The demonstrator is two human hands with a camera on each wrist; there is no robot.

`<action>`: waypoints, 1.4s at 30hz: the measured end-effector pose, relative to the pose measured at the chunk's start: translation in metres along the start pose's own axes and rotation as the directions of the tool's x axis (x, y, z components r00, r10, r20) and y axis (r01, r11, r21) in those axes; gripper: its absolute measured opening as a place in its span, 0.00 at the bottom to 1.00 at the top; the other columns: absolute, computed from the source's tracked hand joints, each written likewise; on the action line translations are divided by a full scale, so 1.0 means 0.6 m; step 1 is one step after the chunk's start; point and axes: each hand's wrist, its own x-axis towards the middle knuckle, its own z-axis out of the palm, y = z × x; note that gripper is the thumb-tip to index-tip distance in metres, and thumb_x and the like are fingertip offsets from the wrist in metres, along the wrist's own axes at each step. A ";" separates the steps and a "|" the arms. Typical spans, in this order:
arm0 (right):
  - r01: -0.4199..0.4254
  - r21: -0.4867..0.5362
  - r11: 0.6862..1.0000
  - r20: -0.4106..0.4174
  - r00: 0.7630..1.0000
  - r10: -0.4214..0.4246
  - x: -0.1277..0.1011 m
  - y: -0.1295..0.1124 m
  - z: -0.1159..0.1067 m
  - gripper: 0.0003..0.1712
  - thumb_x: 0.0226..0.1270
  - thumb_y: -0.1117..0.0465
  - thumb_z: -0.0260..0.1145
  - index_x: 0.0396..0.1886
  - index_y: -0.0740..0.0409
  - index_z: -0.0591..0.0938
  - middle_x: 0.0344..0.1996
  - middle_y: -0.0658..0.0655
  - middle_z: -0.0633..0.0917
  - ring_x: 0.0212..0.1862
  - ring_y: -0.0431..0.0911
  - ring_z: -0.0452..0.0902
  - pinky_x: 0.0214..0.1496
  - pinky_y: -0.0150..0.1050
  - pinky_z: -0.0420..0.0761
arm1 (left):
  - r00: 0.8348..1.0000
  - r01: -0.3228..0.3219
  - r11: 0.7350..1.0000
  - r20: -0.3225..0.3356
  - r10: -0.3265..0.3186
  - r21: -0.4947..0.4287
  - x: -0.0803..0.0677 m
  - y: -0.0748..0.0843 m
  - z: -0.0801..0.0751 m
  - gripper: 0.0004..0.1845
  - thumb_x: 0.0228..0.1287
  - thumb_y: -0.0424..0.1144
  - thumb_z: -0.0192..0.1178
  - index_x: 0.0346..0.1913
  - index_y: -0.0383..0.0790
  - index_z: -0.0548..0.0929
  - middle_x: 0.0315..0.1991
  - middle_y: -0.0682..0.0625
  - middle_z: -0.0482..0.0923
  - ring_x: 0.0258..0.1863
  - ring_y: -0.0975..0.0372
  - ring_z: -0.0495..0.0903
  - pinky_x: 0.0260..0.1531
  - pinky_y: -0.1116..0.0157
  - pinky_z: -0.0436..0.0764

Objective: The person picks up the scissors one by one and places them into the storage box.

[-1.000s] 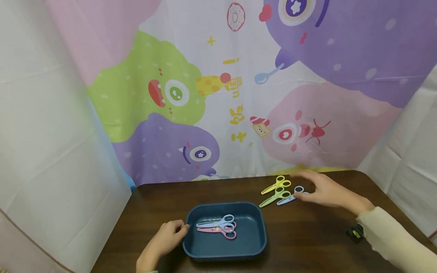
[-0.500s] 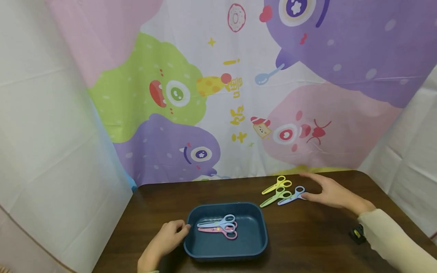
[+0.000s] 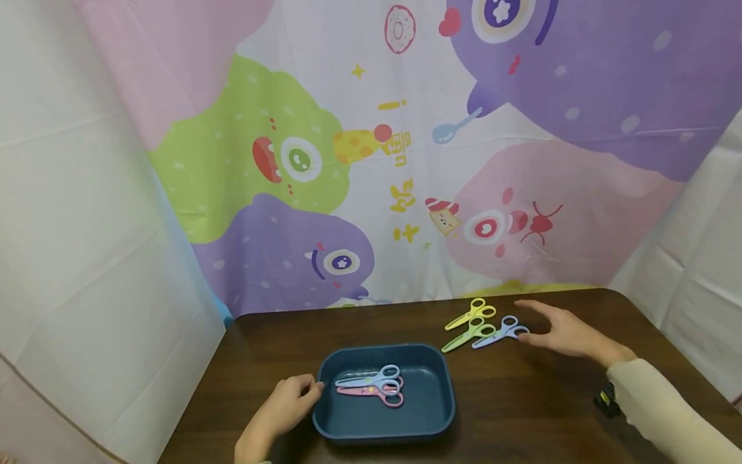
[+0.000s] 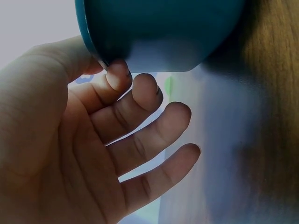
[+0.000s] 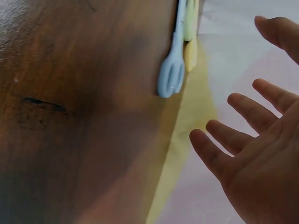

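1. The right hand (image 3: pixel 565 332) has slid a bit to the right, so more of the blue scissors (image 3: pixel 497 336) shows. The blue scissors have stayed put.
2. The big cloth (image 3: pixel 406 154) with monsters on it hangs behind everything, down to the back of the table.
3. The brown table (image 3: pixel 522 393) holds up the tray and three pairs of scissors.
4. The dark blue tray (image 3: pixel 450 393) sits near the front. Its wall stands between the scissors inside it and the ones on the table.
5. The right hand has its thumb and fingers spread apart and holds nothing. In the head view its thumb hides a bit of one blue loop, but the right wrist view shows a gap.
6. The left hand (image 3: pixel 284 403) pinches the tray's left edge between thumb and finger, maybe to keep it still.
7. The blue scissors lie flat with their loops toward the right hand, which probably makes them easy to reach. The green scissors (image 3: pixel 466 335) and yellow scissors (image 3: pixel 468 317) lie close by; whether they touch is hard to tell.
8. Inside the tray, the sky-blue scissors (image 3: pixel 362 381) lie partly over the pink scissors (image 3: pixel 361 391).
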 end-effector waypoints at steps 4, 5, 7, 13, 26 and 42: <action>0.008 0.011 1.000 0.016 1.000 -0.009 -0.001 0.011 0.011 0.39 0.65 0.47 0.75 0.71 0.58 0.73 0.66 0.69 0.78 0.66 0.71 0.73 0.60 0.71 0.73 | 1.000 0.000 1.000 0.002 0.000 0.001 0.001 0.000 -0.001 0.19 0.78 0.44 0.55 0.25 0.45 0.73 0.19 0.56 0.69 0.19 0.66 0.68 0.23 0.68 0.67; 0.010 0.015 1.000 0.017 1.000 -0.010 -0.001 0.014 0.014 0.39 0.65 0.48 0.75 0.70 0.59 0.74 0.66 0.69 0.79 0.66 0.71 0.74 0.60 0.70 0.74 | 1.000 -0.002 1.000 0.005 0.002 -0.001 0.001 0.000 -0.001 0.19 0.78 0.44 0.55 0.25 0.45 0.73 0.19 0.56 0.69 0.19 0.66 0.68 0.23 0.68 0.67; 0.012 0.023 1.000 0.018 1.000 -0.012 0.000 0.019 0.019 0.38 0.66 0.49 0.74 0.70 0.60 0.74 0.65 0.68 0.80 0.65 0.71 0.74 0.59 0.70 0.74 | 1.000 -0.004 1.000 0.006 0.004 -0.006 0.002 0.000 -0.002 0.19 0.78 0.44 0.56 0.25 0.44 0.73 0.19 0.56 0.69 0.19 0.66 0.67 0.23 0.68 0.67; 0.026 0.032 0.999 0.010 1.000 -0.027 0.014 0.031 0.029 0.31 0.68 0.58 0.73 0.67 0.64 0.76 0.61 0.68 0.82 0.64 0.68 0.76 0.61 0.67 0.75 | 1.000 0.001 1.000 0.005 -0.001 -0.018 0.004 0.001 -0.006 0.19 0.78 0.46 0.56 0.25 0.44 0.73 0.19 0.55 0.70 0.19 0.65 0.68 0.22 0.68 0.68; 0.059 0.021 0.998 0.069 0.996 -0.061 0.034 0.038 0.048 0.20 0.73 0.71 0.63 0.63 0.71 0.79 0.58 0.70 0.84 0.60 0.67 0.79 0.58 0.62 0.79 | 1.000 0.008 1.000 0.009 -0.008 -0.007 0.002 0.003 -0.012 0.19 0.78 0.46 0.55 0.26 0.44 0.73 0.19 0.55 0.69 0.19 0.66 0.68 0.23 0.68 0.67; 0.016 -0.099 0.995 0.087 0.996 -0.008 0.044 0.035 0.069 0.12 0.59 0.75 0.73 0.44 0.69 0.88 0.42 0.66 0.89 0.48 0.63 0.85 0.49 0.56 0.84 | 1.000 -0.007 0.999 0.028 0.008 -0.050 -0.002 -0.006 0.001 0.19 0.79 0.46 0.54 0.26 0.43 0.73 0.19 0.55 0.70 0.19 0.66 0.68 0.23 0.68 0.69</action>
